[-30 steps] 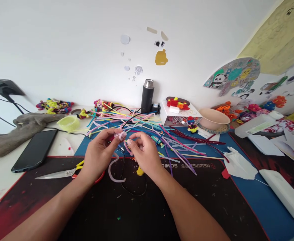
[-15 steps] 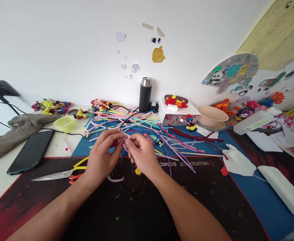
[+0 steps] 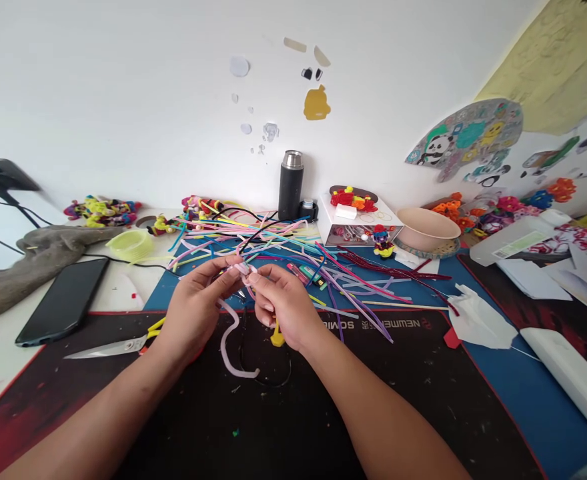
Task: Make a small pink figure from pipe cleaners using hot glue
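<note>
A pale pink-lilac pipe cleaner [image 3: 225, 353] is pinched between both hands over the front of the pile, and its loose end hangs in a curve above the black mat [image 3: 198, 433]. The fingertips of my left hand [image 3: 193, 307] are closed on one part. My right hand [image 3: 286, 300] grips the same piece close by, thumb and finger pressed together. Fingers partly hide the worked bit. Below my right hand is a small yellow piece [image 3: 277, 339], near a thin black loop [image 3: 288, 373]. Scissors [image 3: 111, 348] lie left of my left hand, their handles partly covered by it.
Many loose pipe cleaners [image 3: 283, 237] spread behind the hands. A black flask [image 3: 291, 190] and a white box [image 3: 361, 220] stand by the wall. A phone [image 3: 63, 303] lies left; a pink bowl [image 3: 427, 230] and white tissue [image 3: 478, 320] are right.
The left hand has shifted slightly left and its grip has changed. More of the pipe cleaner's loose end now shows, hanging lower. The view has tilted slightly.
</note>
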Demonstrator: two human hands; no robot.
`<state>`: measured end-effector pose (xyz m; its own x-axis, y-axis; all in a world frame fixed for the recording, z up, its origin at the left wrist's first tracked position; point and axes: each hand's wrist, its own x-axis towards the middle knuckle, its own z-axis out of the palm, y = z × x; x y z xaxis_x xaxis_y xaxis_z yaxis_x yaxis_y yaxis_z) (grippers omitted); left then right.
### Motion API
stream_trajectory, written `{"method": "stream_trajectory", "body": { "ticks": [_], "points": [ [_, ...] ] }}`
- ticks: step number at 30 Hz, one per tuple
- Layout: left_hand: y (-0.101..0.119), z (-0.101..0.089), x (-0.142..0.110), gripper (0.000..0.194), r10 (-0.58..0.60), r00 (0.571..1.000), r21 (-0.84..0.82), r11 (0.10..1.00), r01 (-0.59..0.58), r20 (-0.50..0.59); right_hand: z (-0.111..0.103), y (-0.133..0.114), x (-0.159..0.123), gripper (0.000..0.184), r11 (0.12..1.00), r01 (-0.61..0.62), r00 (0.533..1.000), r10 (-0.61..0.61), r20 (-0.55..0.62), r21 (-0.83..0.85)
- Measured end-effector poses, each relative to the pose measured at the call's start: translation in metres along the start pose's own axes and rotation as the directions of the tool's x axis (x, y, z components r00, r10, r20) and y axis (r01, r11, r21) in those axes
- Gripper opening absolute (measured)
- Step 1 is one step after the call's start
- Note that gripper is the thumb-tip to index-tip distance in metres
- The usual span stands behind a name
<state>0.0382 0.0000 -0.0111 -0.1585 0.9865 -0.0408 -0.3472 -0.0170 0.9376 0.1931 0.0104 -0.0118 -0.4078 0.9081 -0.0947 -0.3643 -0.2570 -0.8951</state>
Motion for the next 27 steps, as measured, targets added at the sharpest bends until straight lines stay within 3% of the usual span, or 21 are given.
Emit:
{"method": "stream_trajectory", "body": {
  "ticks": [5, 10, 23, 27],
  "points": [
    [0.0033, 0.0002, -0.0001, 0.032, 0.003, 1.0, -0.087, 0.996, -0.004, -0.012, 0.0, 0.0021, 0.0007, 0.036, 0.99, -0.077, 0.996, 0.082, -0.035, 0.117],
    [0.002, -0.0007, -0.0002, 0.031, 0.032, 0.999, -0.03, 0.999, -0.033, -0.026, 0.0037, 0.0055, -0.0015, 0.028, 0.963, -0.199, 0.98, 0.199, 0.018, 0.179],
    [0.0077, 0.0072, -0.0004, 0.031, -0.078, 0.996, -0.116, 0.99, 0.082, 0.042, 0.0051, -0.0033, -0.0038, 0.021, 0.936, -0.303, 0.952, 0.288, 0.103, 0.18],
    [0.0077, 0.0042, 0.0016, 0.032, -0.135, 0.99, -0.159, 0.977, 0.139, 0.035, 0.0064, -0.0008, -0.0047, 0.025, 0.948, -0.283, 0.957, 0.271, 0.102, 0.144]
  ]
}}
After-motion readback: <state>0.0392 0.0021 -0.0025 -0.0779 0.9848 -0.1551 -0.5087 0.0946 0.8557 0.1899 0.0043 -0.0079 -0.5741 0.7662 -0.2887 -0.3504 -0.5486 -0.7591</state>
